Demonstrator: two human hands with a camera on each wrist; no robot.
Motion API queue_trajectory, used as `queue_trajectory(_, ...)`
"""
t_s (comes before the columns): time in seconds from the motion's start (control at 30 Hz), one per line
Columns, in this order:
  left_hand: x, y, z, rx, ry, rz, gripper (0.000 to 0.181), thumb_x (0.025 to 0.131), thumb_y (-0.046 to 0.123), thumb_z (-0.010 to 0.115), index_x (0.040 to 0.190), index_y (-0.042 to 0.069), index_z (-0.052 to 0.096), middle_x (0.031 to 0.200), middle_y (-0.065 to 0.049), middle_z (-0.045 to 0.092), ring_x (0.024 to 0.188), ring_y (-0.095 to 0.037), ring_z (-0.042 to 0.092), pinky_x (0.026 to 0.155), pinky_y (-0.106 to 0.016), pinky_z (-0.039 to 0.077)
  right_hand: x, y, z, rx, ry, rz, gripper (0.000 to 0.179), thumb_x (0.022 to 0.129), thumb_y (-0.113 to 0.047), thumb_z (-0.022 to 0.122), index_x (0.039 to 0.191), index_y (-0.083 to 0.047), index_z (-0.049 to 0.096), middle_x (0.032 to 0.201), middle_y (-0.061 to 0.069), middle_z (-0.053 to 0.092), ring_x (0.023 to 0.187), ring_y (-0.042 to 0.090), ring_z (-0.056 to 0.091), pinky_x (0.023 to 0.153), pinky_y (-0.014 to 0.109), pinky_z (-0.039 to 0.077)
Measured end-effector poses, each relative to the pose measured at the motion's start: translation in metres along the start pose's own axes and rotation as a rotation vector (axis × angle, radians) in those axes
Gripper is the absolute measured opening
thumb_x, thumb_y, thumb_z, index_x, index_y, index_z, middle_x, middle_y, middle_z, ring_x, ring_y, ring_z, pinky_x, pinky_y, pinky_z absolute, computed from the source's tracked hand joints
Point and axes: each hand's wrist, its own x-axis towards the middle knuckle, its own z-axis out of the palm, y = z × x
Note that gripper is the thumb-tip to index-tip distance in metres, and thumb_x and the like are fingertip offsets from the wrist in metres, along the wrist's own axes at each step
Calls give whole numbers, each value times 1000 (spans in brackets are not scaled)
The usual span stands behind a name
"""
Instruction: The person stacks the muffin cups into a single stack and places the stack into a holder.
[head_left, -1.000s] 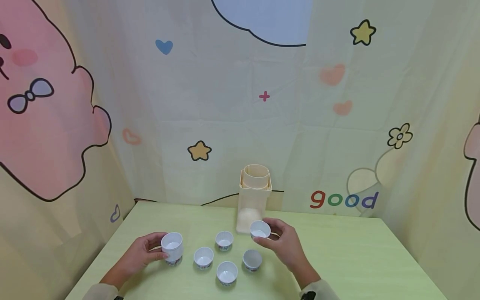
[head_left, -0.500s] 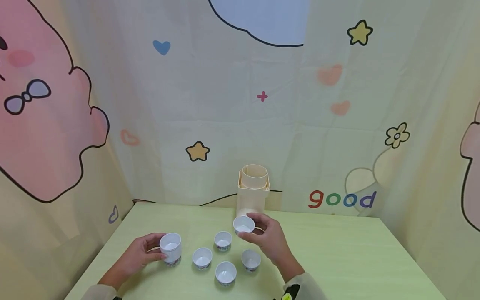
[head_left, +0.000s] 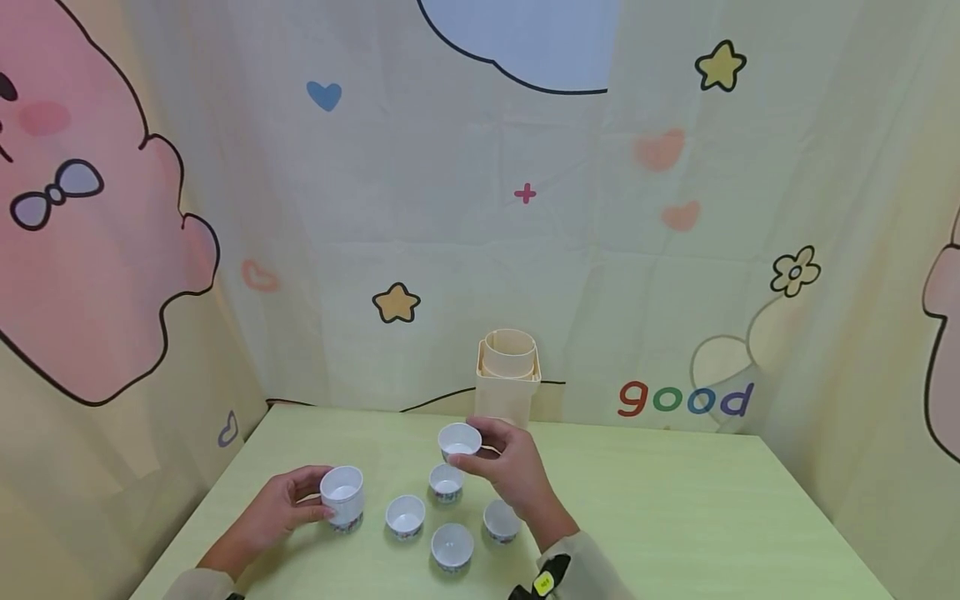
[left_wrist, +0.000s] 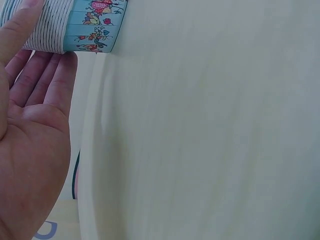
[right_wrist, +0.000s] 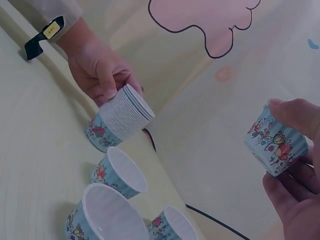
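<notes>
- Setting: pale printed curtain behind a light green tabletop.
- Single cup, white inside, blue floral outside: held aloft, mouth up, seen above the far loose cup.
- Change: this cup has travelled leftward from in front of the cream holder; the gap to the stack is narrower, which by judgement brings single cup and stack closer to being handled together.
- Right hand: partly closed, pinching the single cup between thumb and fingers.
- Stack of nested cups: left of the loose cups, mouths up.
- Left hand: grasping the stack's side, unmoved.
- Three further loose cups, upright: left, near, right, the last beside the right forearm.
</notes>
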Motion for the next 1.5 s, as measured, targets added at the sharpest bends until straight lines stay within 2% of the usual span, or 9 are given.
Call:
queue_trajectory(0.37,-1,1,0,12,5,1,71,85,10,83,139,-17,47,137,-38,56,110,2,65,93,-23,59,6,-1,30,68,-73,14,60,81,-9,87,134,4,62,126,22,68,107,24,72,93,27,60)
queue_trajectory(0.53,-1,1,0,8,6,-4,70,85,10,83,139,-16,47,137,-36,56,109,4,64,94,-21,58,9,-1,43,96,-82,23,59,81,-7,87,133,4,62,125,22,68,108,25,73,92,28,61)
queue_trajectory(0.97,-1,-2,0,-19,-16,53,66,87,5,80,138,-20,46,135,-42,54,109,4,64,92,-17,57,14,8,75,160,-99,52,57,81,-1,85,133,4,62,121,21,70,106,30,74,88,31,63)
queue_trajectory(1.2,0,-3,0,-13,-19,41,68,87,8,81,139,-18,46,135,-40,55,109,4,63,92,-17,57,14,19,92,136,-108,52,56,80,-5,87,130,2,64,117,15,72,102,25,74,86,29,63)
queue_trajectory(1.5,0,-1,0,17,-3,16,66,87,12,81,139,-14,49,135,-31,60,110,4,64,93,-17,56,19,30,112,99,-102,48,54,80,-12,89,128,-1,66,115,8,75,101,18,74,87,27,63)
